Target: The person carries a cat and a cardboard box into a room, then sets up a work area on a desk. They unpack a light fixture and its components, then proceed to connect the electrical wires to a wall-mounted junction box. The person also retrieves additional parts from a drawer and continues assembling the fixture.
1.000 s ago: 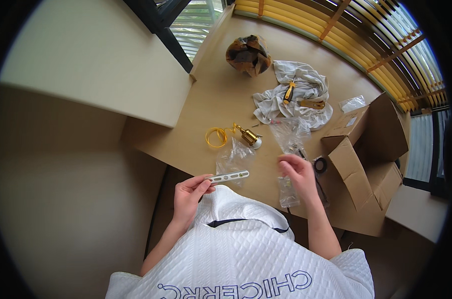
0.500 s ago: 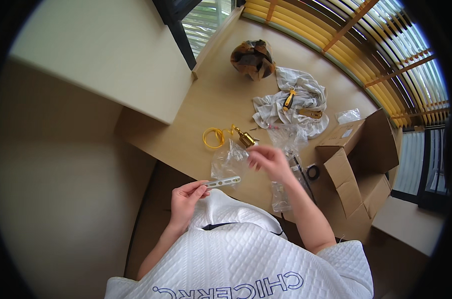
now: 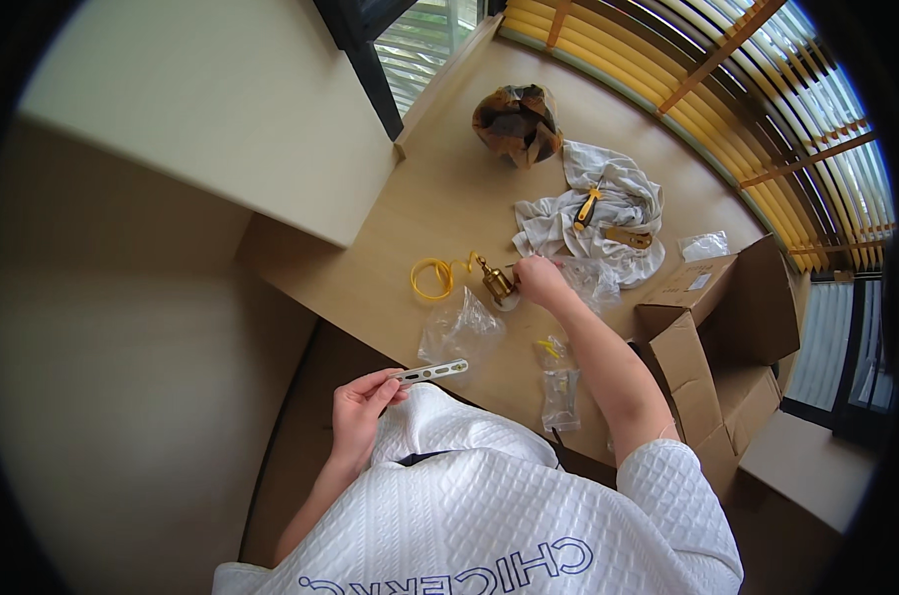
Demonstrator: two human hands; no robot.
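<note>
My left hand (image 3: 358,409) pinches one end of a flat silver mounting bracket (image 3: 433,372) with slots and holes, held at the table's front edge. Farther off, my right hand (image 3: 542,282) reaches to the tabletop just right of a brass lamp socket (image 3: 496,282). Its fingers are drawn together at a small dark screw (image 3: 510,265); the fingertips are partly hidden. A yellow cord (image 3: 431,280), coiled on the table, runs to the socket. Between the two hands lies a crumpled clear plastic bag (image 3: 461,332).
A white cloth (image 3: 638,203) carries a yellow-black screwdriver (image 3: 588,208) and a brass plate (image 3: 628,237). Behind it sits a brown paper-wrapped bundle (image 3: 518,124). An open cardboard box (image 3: 689,367) stands at right. Another small clear bag (image 3: 560,387) lies left of my right forearm.
My right hand has moved forward and a little right, down to the screw beside the socket. My left hand still holds the bracket in about the same place. The view has shifted slightly.
</note>
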